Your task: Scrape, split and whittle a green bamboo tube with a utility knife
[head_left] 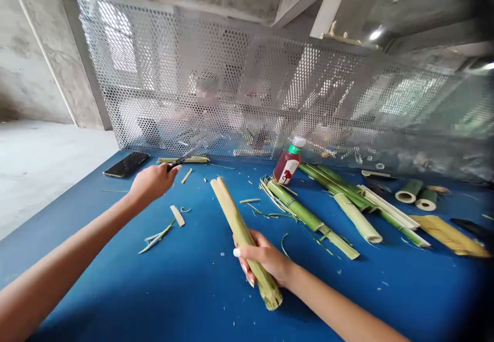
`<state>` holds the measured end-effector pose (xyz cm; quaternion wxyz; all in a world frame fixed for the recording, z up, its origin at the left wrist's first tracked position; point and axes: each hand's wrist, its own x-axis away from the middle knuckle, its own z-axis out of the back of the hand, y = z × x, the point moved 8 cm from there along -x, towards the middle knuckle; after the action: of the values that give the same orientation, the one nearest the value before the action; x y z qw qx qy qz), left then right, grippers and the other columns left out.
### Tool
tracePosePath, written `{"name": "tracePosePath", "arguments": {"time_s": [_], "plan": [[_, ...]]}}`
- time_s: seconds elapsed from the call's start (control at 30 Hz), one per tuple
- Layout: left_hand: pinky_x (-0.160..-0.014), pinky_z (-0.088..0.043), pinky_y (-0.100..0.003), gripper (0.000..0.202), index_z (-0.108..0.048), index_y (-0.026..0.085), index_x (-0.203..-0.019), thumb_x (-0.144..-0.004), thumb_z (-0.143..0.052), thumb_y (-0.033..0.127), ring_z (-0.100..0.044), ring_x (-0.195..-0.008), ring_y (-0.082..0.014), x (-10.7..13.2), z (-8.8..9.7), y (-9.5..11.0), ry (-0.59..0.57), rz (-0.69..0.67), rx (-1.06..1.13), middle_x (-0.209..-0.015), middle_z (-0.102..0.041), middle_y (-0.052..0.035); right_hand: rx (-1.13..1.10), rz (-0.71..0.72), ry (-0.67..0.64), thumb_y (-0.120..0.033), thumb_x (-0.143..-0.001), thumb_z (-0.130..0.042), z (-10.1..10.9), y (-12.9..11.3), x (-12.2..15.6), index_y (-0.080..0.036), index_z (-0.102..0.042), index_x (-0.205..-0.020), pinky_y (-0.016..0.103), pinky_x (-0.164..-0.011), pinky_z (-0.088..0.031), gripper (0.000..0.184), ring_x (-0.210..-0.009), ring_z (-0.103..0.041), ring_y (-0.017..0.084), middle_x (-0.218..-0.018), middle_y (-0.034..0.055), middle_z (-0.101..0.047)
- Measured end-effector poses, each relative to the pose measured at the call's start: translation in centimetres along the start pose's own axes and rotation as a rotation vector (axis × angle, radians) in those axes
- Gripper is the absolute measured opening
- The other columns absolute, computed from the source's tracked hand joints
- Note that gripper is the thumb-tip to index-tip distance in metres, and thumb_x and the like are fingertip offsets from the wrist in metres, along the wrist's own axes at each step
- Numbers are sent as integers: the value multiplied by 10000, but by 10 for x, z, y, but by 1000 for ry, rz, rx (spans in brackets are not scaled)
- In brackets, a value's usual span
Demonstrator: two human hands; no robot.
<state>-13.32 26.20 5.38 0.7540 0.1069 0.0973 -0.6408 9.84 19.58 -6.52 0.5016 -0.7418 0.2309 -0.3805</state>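
Observation:
My left hand (152,182) grips the black handle of a knife (180,158), its blade pointing up and away toward the far table edge. My right hand (264,255) is wrapped around a long split bamboo stalk (232,213), which lies tilted with its far end raised. The stalk's frayed near end (270,293) sticks out below that hand. A short pale bamboo offcut (177,216) lies on the blue table surface (116,290) below my left hand, with thin green shavings (158,238) nearby.
A black smartphone (126,164) lies near the far left edge. Next to it sit a red-labelled bottle (287,164), green bamboo lengths (304,213), short bamboo rings (409,190), and flat yellowish strips (450,235). A perforated metal screen (231,74) rises behind the table.

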Motion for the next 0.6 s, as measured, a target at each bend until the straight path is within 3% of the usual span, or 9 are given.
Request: {"name": "tracePosePath", "arguments": {"time_s": [0.1, 0.23, 0.4, 0.6], "plan": [[-551, -380, -293, 590, -577, 164, -803, -824, -143, 563, -603, -701, -259, -6, 27, -13, 45, -20, 47, -739, -632, -121, -53, 70, 40, -368, -596, -629, 0, -10, -15, -160, -474, -752, 225, -388, -409, 303, -375, -474, 88, -492, -52, -508], [-555, -373, -266, 547, -561, 171, -871, -811, -207, 584, -603, -718, -236, -4, 34, 10, -2, -143, 55, -760, -637, -95, -4, 154, 124, -378, -612, -625, 2, -27, -43, -120, -548, -710, 228, -439, -424, 287, -407, -501, 93, -472, -22, -511], [-552, -347, -247, 522, -517, 180, -967, -838, -175, 554, -605, -702, -209, 3, 18, 50, 33, -277, 120, -746, -635, -73, -154, 220, 124, -309, -624, -596, 7, -37, -54, -162, -500, -987, 269, -501, -472, 403, -490, -554, 129, -543, -35, -554], [-502, -306, -256, 523, -530, 176, -853, -821, -194, 574, -577, -598, -204, 3, -10, 69, -47, -440, 92, -616, -583, -60, -142, 292, 154, -317, -645, -596, 18, -38, -52, -202, -439, -973, 224, -372, -406, 382, -370, -477, 98, -539, -60, -542]]}}
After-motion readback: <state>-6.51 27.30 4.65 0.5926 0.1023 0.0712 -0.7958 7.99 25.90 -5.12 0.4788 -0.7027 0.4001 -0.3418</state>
